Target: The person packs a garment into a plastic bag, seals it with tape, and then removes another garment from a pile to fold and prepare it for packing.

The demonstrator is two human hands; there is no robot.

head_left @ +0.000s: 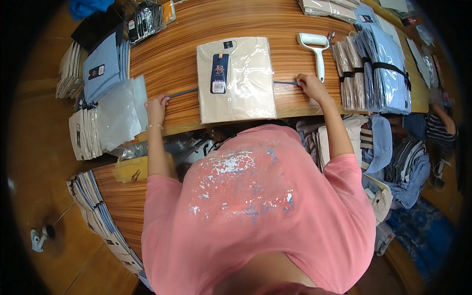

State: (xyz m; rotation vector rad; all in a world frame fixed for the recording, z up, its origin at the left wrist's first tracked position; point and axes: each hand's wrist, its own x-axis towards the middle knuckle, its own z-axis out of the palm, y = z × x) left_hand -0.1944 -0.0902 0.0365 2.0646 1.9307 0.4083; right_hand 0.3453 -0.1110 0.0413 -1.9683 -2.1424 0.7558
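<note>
A cream shirt (246,83), folded flat in a clear plastic bag, lies in the middle of the wooden table. A dark blue hang tag (218,73) is at its collar. From either side of the package a thin blue-grey strap (183,92) sticks out, and its middle stretch is hidden beneath the shirt. My left hand (156,107) is closed on the strap's left end. On the other side my right hand (310,87) pinches the right end. Both stretches look straight, and neither hand touches the package.
A white lint roller (313,41) lies right of the shirt. Strapped stacks of bagged shirts (388,69) stand farther right. On the left are bagged blue shirts (101,66) and loose plastic sleeves (118,110). Folded clothes (405,164) fill the space below the table's right side.
</note>
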